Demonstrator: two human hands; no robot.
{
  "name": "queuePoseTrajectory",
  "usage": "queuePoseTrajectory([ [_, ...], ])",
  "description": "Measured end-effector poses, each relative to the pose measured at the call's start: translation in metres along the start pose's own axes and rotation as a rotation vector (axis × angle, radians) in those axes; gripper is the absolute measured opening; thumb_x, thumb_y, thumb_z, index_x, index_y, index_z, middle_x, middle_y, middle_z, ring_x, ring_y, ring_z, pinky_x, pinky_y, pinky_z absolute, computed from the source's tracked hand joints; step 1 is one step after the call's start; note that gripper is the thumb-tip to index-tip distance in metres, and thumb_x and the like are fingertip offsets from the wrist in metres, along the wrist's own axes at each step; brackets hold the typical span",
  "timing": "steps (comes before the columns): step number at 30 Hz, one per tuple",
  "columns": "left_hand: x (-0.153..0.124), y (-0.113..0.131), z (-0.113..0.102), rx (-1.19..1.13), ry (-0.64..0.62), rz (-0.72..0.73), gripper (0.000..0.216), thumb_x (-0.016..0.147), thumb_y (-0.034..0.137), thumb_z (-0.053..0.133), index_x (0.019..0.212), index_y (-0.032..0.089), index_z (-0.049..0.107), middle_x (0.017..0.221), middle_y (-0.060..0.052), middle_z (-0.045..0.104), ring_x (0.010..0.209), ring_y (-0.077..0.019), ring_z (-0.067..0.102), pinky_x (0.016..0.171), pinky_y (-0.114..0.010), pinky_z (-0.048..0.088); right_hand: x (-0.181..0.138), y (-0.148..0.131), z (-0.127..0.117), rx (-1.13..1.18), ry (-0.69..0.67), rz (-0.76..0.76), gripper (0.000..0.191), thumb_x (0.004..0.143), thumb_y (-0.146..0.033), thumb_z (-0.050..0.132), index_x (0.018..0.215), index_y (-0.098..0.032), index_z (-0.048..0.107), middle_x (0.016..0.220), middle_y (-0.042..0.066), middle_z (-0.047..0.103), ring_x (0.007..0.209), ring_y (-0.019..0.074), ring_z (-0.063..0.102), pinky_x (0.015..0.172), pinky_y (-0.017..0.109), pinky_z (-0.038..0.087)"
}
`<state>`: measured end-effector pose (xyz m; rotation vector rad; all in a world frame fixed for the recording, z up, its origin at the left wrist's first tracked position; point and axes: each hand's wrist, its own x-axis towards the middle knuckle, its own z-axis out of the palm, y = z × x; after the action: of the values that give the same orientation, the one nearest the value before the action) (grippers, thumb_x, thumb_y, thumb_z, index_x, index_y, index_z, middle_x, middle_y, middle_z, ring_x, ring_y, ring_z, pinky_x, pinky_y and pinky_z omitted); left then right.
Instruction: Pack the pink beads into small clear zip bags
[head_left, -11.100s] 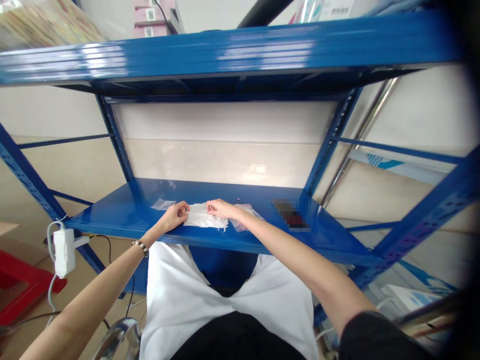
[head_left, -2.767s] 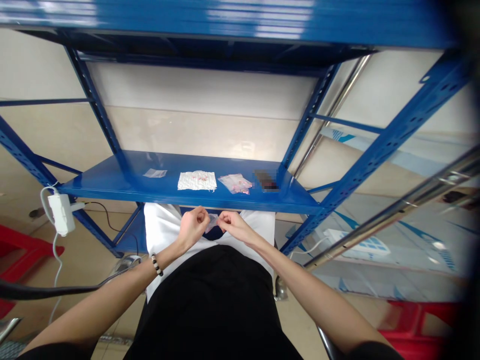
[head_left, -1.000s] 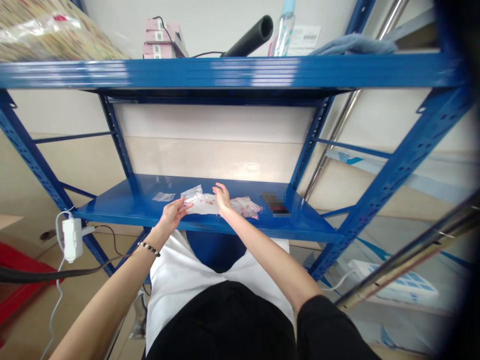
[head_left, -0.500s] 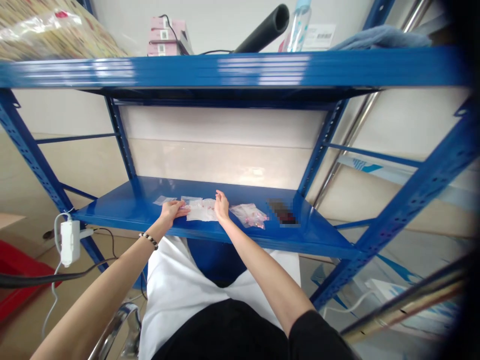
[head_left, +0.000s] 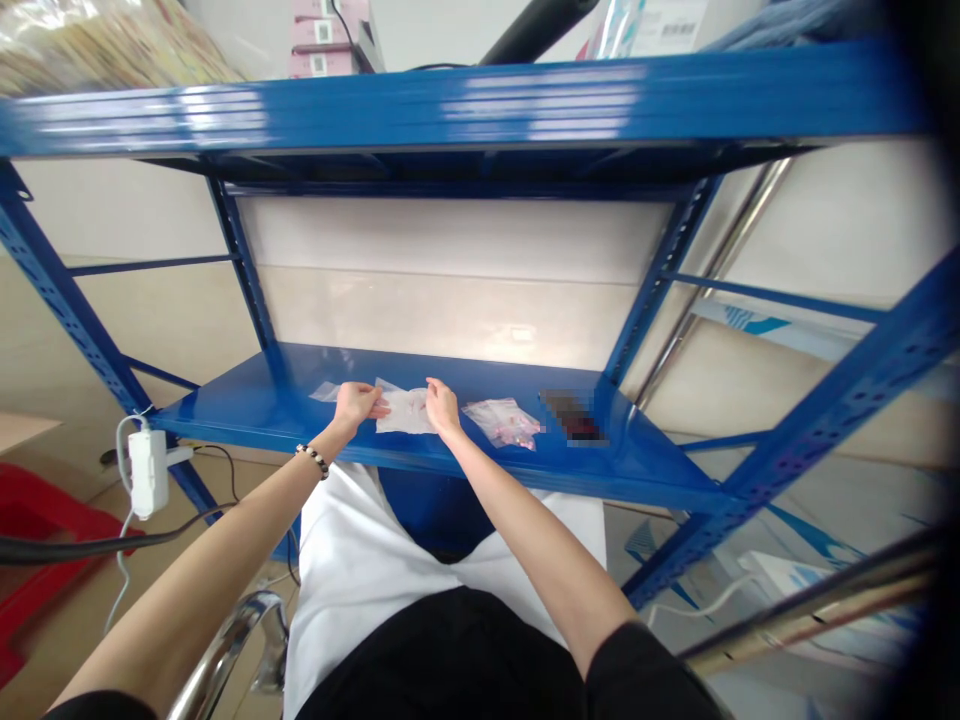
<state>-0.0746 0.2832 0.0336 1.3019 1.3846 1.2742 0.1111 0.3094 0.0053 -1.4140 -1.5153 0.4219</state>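
A flat stack of white and clear plastic bags lies on the blue metal shelf in front of me. My left hand rests on the stack's left edge, fingers laid over it. At the stack's right edge my right hand presses down with its fingers together. A pile of small clear bags with pink contents lies just to the right of my right hand. One small empty clear bag lies to the left of my left hand.
A blurred dark object sits on the shelf further right. A white power adapter with cables hangs on the left upright. The upper shelf carries pink boxes, a black tube and a bottle. A red crate stands on the floor at left.
Since 2.8 s ago my hands rose from my lap to the shelf with a small bag. In the last second they laid it down and now press on the flat stack.
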Motion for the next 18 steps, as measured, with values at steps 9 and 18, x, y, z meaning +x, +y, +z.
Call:
queuePoseTrajectory([
  [9,0.009,0.033,0.021,0.365,-0.074,0.139,0.024,0.082,0.032,0.065,0.086,0.009,0.069,0.063,-0.009,0.071,0.051,-0.0195,0.069,0.046,-0.02,0.05,0.0,0.001,-0.001,-0.007,0.014,-0.012,0.035,0.095,-0.017,0.039,0.114,-0.016,0.068,0.117,0.01,0.069,0.112,0.0215,0.062,0.1,0.032,0.042],
  [18,0.009,0.051,0.036,0.63,-0.105,0.24,0.031,0.09,0.029,0.05,0.079,0.01,0.071,0.048,-0.006,0.063,0.051,-0.0198,0.069,0.05,-0.02,0.046,0.002,0.008,0.003,0.02,0.013,0.006,0.037,0.093,-0.017,0.037,0.114,-0.014,0.068,0.108,0.011,0.072,0.103,0.0208,0.066,0.094,0.03,0.045],
])
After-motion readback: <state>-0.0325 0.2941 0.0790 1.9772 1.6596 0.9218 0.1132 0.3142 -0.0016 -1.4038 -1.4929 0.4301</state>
